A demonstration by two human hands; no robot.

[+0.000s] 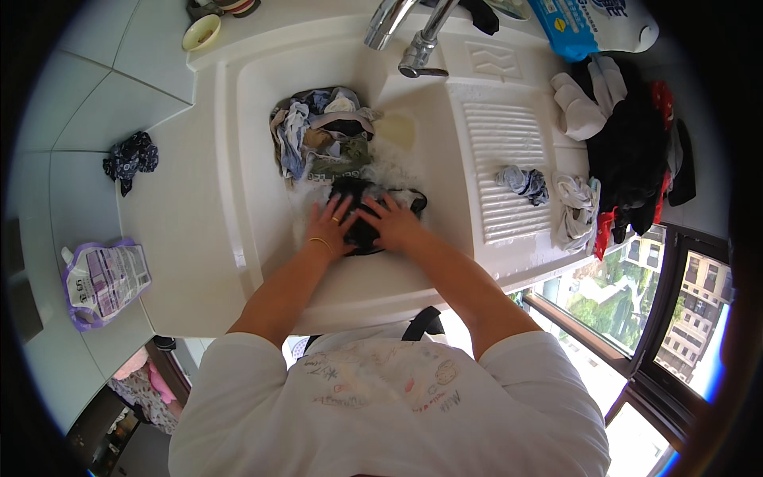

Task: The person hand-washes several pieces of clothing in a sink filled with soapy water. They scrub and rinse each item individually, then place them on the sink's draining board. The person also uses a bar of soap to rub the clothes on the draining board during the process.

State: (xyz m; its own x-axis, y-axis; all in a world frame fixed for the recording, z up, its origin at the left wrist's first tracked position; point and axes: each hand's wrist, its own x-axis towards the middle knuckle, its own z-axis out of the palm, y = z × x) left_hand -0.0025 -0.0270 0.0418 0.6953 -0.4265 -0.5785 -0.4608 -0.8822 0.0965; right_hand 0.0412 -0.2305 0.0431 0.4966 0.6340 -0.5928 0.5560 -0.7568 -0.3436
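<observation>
Both hands press on a black garment (356, 229) in the white laundry sink, among foamy water. My left hand (332, 226), with a ring and a bracelet, lies flat on the garment's left side, fingers spread. My right hand (390, 222) rests on its right side, fingers spread too. Neither hand visibly grips the cloth. Just beyond them sits a heap of wet mixed clothes (325, 134), with an olive green piece bearing letters nearest the hands. A black strap or edge of cloth curves out to the right of my right hand.
A chrome faucet (422, 50) overhangs the sink's back. On the ribbed washboard (506, 119) at right lies a twisted grey-blue cloth (523, 183); white cloth (575, 208) and dark clothes (632, 149) lie beyond. At left are a patterned dark cloth (132, 160), a purple-edged pouch (108, 283) and a small bowl (201, 32).
</observation>
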